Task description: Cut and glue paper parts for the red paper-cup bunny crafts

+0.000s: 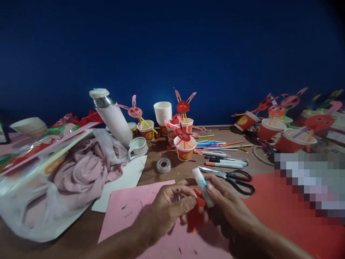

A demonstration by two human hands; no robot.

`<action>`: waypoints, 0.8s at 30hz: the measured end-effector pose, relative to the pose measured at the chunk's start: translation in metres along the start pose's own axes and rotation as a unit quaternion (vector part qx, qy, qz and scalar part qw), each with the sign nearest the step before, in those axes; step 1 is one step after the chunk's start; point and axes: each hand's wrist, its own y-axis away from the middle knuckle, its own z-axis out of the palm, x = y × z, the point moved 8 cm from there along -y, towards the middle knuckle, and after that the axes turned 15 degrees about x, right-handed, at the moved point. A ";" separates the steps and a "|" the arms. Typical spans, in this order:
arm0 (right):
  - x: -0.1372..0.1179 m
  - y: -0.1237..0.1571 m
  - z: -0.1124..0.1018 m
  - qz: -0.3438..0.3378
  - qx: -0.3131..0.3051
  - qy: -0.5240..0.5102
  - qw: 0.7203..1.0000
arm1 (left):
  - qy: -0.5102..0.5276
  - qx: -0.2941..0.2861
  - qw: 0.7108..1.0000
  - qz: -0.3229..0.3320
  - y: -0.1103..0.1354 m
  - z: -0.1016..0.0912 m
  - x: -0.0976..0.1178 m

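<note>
Between the thumb and fingers of my left hand (174, 207) is a small red paper cutout (198, 207), partly covered by the fingers. My right hand (226, 201) is closed around a clear-and-white glue stick (202, 185), tilted close beside the cutout; whether the two touch I cannot tell. Both hands are above a pink paper sheet (126, 205) with a few dark marks and scraps on it. Black-handled scissors (231, 176) lie just beyond my right hand. Past my left hand sits a roll of clear tape (163, 165).
Paper cups with paper animal faces (185, 149) stand at the back and right. Markers (226, 163) and coloured straws (218, 145) lie mid-table. A flask (114, 118), a mug (138, 146), stacked cups (163, 113) and a cloth bundle (83, 169) are leftward; red paper (269, 201) lies right.
</note>
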 end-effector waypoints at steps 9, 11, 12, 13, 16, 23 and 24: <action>-0.015 0.008 0.007 -0.095 0.026 0.063 0.993 | 0.063 0.008 0.997 -0.033 0.003 0.006 -0.013; -0.007 0.006 0.014 -0.063 -0.014 0.005 0.998 | 0.074 0.026 0.997 -0.022 0.001 0.002 -0.010; -0.004 0.005 0.016 -0.053 -0.029 -0.022 0.998 | 0.082 0.039 0.996 -0.021 0.001 0.000 -0.008; -0.001 0.003 0.017 -0.045 -0.034 -0.040 0.998 | 0.095 0.051 0.994 -0.022 0.000 -0.002 -0.006; 0.009 -0.002 0.014 -0.013 -0.029 -0.035 0.999 | 0.138 0.059 0.988 -0.036 -0.002 -0.002 -0.004; 0.005 0.000 0.020 -0.004 -0.096 -0.039 0.995 | 0.090 0.012 0.996 -0.006 -0.001 0.005 -0.001; 0.003 0.000 0.020 -0.012 -0.095 -0.032 0.995 | 0.071 -0.002 0.997 0.008 0.000 0.006 0.002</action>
